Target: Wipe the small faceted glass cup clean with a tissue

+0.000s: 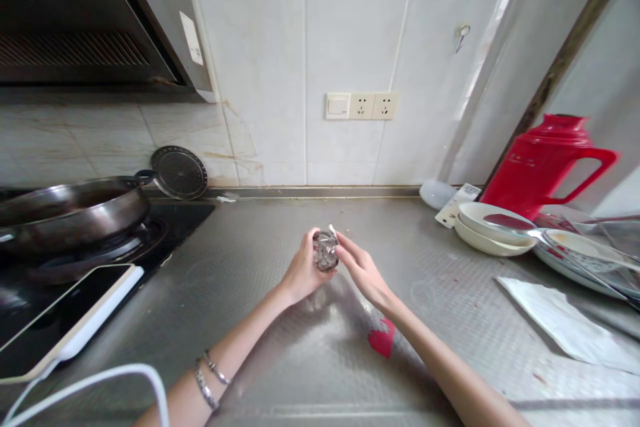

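Observation:
Over the middle of the steel counter, my left hand (305, 271) is closed around a small round grey-brown thing (325, 252) with a shiny, mottled surface. It looks wrapped in clear film, but its kind cannot be made out. My right hand (363, 270) meets it from the right, thumb and fingers pressed at its upper edge. A small white tip (332, 230) sticks up beside those fingertips. Below the hands lies clear plastic with a red printed patch (381, 338), partly beside my right forearm.
At left, a steel pan (75, 213) stands on the black stove (185, 217), near a phone (65, 320) with a white cable (115, 370). At right are a red thermos (545, 160), stacked white bowls (487, 240), plates (575, 263) and a white paper sheet (565, 323).

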Motion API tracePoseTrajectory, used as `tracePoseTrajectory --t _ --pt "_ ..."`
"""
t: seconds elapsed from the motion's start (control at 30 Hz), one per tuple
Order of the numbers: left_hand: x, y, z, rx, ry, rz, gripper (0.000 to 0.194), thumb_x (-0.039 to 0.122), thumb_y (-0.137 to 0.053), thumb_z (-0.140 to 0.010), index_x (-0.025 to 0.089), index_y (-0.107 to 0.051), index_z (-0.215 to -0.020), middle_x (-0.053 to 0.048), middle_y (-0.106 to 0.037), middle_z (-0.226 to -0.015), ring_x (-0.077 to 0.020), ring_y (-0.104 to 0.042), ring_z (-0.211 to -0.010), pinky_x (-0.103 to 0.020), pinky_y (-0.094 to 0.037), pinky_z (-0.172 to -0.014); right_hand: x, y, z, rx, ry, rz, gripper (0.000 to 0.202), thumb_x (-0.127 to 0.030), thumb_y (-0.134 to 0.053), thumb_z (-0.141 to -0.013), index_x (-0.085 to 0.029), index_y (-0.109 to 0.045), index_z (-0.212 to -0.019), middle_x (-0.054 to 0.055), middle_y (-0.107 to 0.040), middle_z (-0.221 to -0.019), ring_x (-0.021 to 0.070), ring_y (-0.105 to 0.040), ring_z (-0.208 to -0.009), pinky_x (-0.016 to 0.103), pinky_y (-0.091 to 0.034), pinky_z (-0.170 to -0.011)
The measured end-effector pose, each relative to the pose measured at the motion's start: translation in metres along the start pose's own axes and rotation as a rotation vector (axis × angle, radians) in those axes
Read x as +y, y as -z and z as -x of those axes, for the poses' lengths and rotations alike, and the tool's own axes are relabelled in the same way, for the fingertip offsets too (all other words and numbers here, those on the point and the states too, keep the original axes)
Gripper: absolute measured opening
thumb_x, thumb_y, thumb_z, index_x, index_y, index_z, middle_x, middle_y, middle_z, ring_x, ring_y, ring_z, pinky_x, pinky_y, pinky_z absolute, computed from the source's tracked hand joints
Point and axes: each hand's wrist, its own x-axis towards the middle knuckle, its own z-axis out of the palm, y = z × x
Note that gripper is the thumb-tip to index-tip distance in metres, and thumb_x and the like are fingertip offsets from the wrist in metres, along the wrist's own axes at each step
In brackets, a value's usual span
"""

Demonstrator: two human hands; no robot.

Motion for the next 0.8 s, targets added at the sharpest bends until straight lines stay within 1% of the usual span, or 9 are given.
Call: tracePoseTrajectory --t 0.17,0.23,0.3,0.37,0.43,0.53,0.6,0.7,0.8 --pt "-0.002 0.001 -0.002 0.054 0.001 0.084 0.08 0.018 -0.074 -0.061 0.021 -0.027 -0.125 -0.01 -0.052 -0.117 -0.0218 -0.057 -0.1 -0.035 -0.044 -0.089 -0.009 0.003 0.006 -0.025 0.281 0.187 0.05 -0.038 -0.05 -0.091 -0.028 -0.042 -0.14 0.006 -0.046 -0.143 0.0261 -0.043 -0.132 0.048 -0.035 -0.109" --pt "-0.002 0.002 -0.002 0.047 -0.01 0.117 0.081 0.018 -0.075 -0.06 0.02 -0.026 -0.125 -0.01 -0.051 -0.117 -0.0207 -0.057 -0.097 -0.034 -0.045 -0.088 -0.011 0.005 0.008 -0.045 0.38 0.232 0.051 -0.034 -0.05 -0.092 -0.027 -0.04 -0.141 0.007 -0.041 -0.146 0.0253 -0.039 -0.134 0.047 -0.034 -0.11" --pt "-0.002 0.001 -0.001 0.015 -0.03 0.147 0.08 0.018 -0.074 -0.06 0.02 -0.027 -0.125 -0.009 -0.051 -0.117 -0.0196 -0.058 -0.094 -0.033 -0.046 -0.086 -0.012 0.006 0.009 -0.058 0.438 0.254 0.049 -0.033 -0.048 -0.092 -0.027 -0.042 -0.14 0.007 -0.04 -0.146 0.0251 -0.038 -0.135 0.046 -0.034 -0.11" --pt "-0.001 -0.001 0.001 -0.021 -0.043 0.169 0.078 0.016 -0.072 -0.062 0.021 -0.027 -0.125 -0.01 -0.052 -0.118 -0.019 -0.058 -0.094 -0.032 -0.046 -0.085 -0.012 0.006 0.008 -0.06 0.449 0.255 0.046 -0.033 -0.045 -0.094 -0.028 -0.044 -0.139 0.006 -0.041 -0.146 0.0247 -0.038 -0.135 0.047 -0.034 -0.11" --pt "-0.001 -0.004 0.002 -0.033 -0.047 0.165 0.078 0.012 -0.07 -0.063 0.021 -0.026 -0.127 -0.01 -0.051 -0.119 -0.0198 -0.058 -0.097 -0.032 -0.046 -0.086 -0.012 0.006 0.006 -0.04 0.408 0.23 0.042 -0.034 -0.042 -0.096 -0.029 -0.046 -0.137 0.005 -0.044 -0.144 0.024 -0.04 -0.134 0.047 -0.035 -0.11" --pt "-0.003 -0.006 0.003 -0.018 -0.081 0.118 0.081 0.007 -0.067 -0.061 0.021 -0.026 -0.129 -0.011 -0.049 -0.123 -0.0226 -0.054 -0.107 -0.034 -0.044 -0.091 -0.01 0.006 0.004 0.033 0.306 0.172 0.038 -0.038 -0.039 -0.096 -0.029 -0.054 -0.131 0.005 -0.054 -0.135 0.0246 -0.048 -0.127 0.046 -0.04 -0.107" --pt "-0.005 -0.005 0.002 -0.008 -0.105 0.093 0.081 0.005 -0.066 -0.06 0.021 -0.026 -0.128 -0.011 -0.048 -0.123 -0.0227 -0.054 -0.108 -0.034 -0.044 -0.092 -0.009 0.006 0.004 0.09 0.294 0.135 0.036 -0.038 -0.04 -0.096 -0.028 -0.06 -0.124 0.005 -0.06 -0.129 0.0253 -0.053 -0.122 0.046 -0.043 -0.104" --pt "-0.01 -0.001 0.0 0.008 -0.109 0.107 0.081 0.004 -0.065 -0.059 0.021 -0.026 -0.128 -0.01 -0.049 -0.119 -0.0205 -0.056 -0.1 -0.034 -0.045 -0.088 -0.01 0.005 0.007 0.116 0.387 0.142 0.034 -0.034 -0.041 -0.096 -0.026 -0.064 -0.12 0.007 -0.062 -0.126 0.0255 -0.056 -0.119 0.045 -0.046 -0.101" --pt "-0.014 0.001 -0.002 0.018 -0.138 0.15 0.082 0.005 -0.066 -0.06 0.022 -0.026 -0.128 -0.009 -0.049 -0.118 -0.0204 -0.057 -0.099 -0.035 -0.046 -0.088 -0.012 0.004 0.011 0.066 0.501 0.225 0.037 -0.029 -0.044 -0.094 -0.025 -0.057 -0.129 0.009 -0.056 -0.134 0.0258 -0.051 -0.124 0.046 -0.044 -0.103"
